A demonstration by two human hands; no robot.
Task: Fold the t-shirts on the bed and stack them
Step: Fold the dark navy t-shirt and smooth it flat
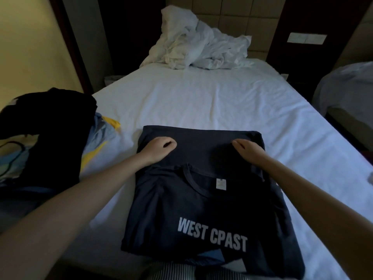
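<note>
1. Left hand (161, 147) curls its fingers onto the dark t-shirt (201, 209), grip unclear; right hand (249, 149) lies flat on it, fingers straight.
2. White print (212, 235) on the chest reads "WEST CPAST"; the neck label (220, 183) is too small to read.
3. T-shirt lies part-folded on the bed (201, 102) beside a clothes pile (50, 118).

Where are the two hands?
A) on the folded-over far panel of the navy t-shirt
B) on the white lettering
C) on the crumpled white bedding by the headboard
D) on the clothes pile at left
A: the left hand and right hand both sit on the folded-over far panel of the navy t-shirt.
</note>
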